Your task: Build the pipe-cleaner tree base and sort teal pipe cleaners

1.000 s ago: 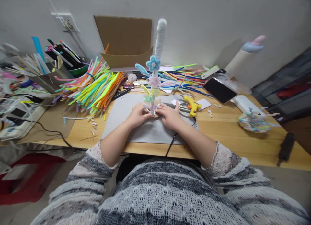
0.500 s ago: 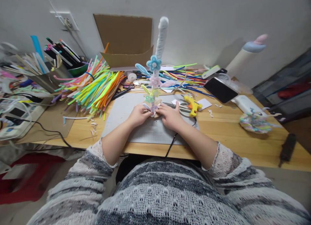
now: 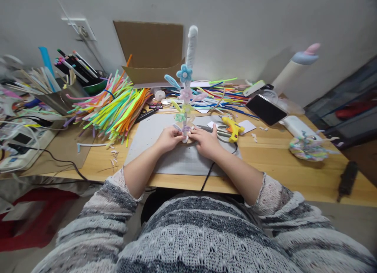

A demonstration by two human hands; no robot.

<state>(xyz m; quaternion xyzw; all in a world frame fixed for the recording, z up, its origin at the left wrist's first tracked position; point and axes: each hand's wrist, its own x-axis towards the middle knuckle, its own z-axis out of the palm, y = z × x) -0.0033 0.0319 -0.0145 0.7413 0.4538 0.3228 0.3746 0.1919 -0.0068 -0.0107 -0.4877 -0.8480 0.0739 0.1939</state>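
Observation:
A white fuzzy stem (image 3: 191, 49) stands upright over the grey mat (image 3: 147, 141), with pipe-cleaner flowers along it: a blue flower (image 3: 184, 73), a pink flower (image 3: 185, 95), a green flower (image 3: 180, 117) and a purple one (image 3: 185, 129) low down. My left hand (image 3: 170, 139) pinches the stem's base from the left, fingers together. From the right, the thumb and fingertips of my right hand (image 3: 206, 140) press at the same base, its thumb raised. A round brown base shows partly beneath the fingers.
Yellow glue gun (image 3: 232, 128) and scissors (image 3: 210, 128) lie right of my right hand, with a black cable to the table's front edge. Pipe cleaners (image 3: 118, 108) are heaped at the left and back. A phone (image 3: 266, 109) and white bottle (image 3: 291, 72) are at the right.
The stem's top has tilted slightly left and sits a little lower in view. Both hands remain at the base in nearly the same grip.

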